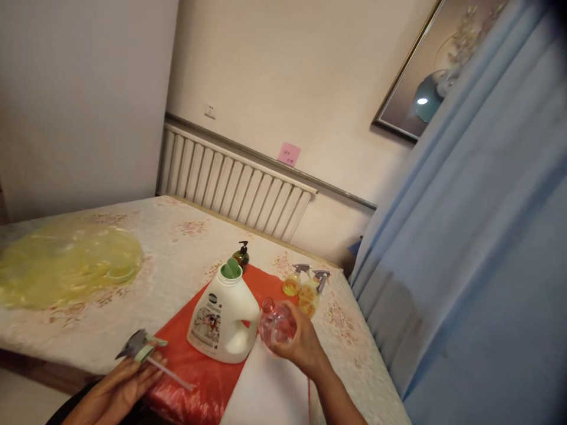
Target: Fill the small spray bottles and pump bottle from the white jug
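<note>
My left hand (121, 386) holds a grey and pale green trigger spray head (140, 345), its thin dip tube pointing down to the right. The clear pinkish bottle (278, 324), with its neck uncapped, is in my right hand (299, 342), fingers wrapped around its side. Between both hands a large white detergent jug (224, 321) stands upright, its mouth open and green inside. Just behind my right hand are spray bottles (305, 289) with yellow liquid and grey triggers. A dark green pump bottle (241, 255) stands behind the jug.
Red plastic sheeting (177, 348) and a white sheet (270, 389) lie under the jug and bottle on a floral-covered surface (168, 236). At the left is a crumpled yellow translucent bag (71, 265). A radiator (234, 183) runs along the wall; a blue curtain (460, 248) hangs at the right.
</note>
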A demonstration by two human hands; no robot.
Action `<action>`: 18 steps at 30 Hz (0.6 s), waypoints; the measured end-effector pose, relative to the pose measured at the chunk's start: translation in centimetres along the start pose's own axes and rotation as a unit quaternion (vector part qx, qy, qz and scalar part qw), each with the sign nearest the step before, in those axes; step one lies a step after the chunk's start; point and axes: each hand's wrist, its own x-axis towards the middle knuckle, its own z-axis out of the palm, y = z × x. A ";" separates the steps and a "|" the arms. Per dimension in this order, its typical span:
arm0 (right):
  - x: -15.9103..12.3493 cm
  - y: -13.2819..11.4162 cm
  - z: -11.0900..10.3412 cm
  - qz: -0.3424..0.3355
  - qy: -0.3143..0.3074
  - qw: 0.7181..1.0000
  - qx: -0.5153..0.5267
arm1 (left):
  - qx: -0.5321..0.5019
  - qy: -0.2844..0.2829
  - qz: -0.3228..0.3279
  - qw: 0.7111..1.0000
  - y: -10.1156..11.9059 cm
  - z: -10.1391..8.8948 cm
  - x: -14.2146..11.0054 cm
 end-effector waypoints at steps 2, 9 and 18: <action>1.9 -0.4 -0.3 -0.038 -0.001 0.999 -0.040 | 0.013 -0.010 -0.001 1.000 -0.2 -1.2 0.3; 7.2 -1.3 -0.8 -0.111 -0.036 0.981 -0.156 | 0.013 -0.031 -0.014 0.999 -0.2 -0.6 -0.4; 10.6 -5.0 -0.9 -0.163 -0.090 0.928 -0.323 | 0.021 -0.035 -0.019 0.999 -0.5 -1.0 0.0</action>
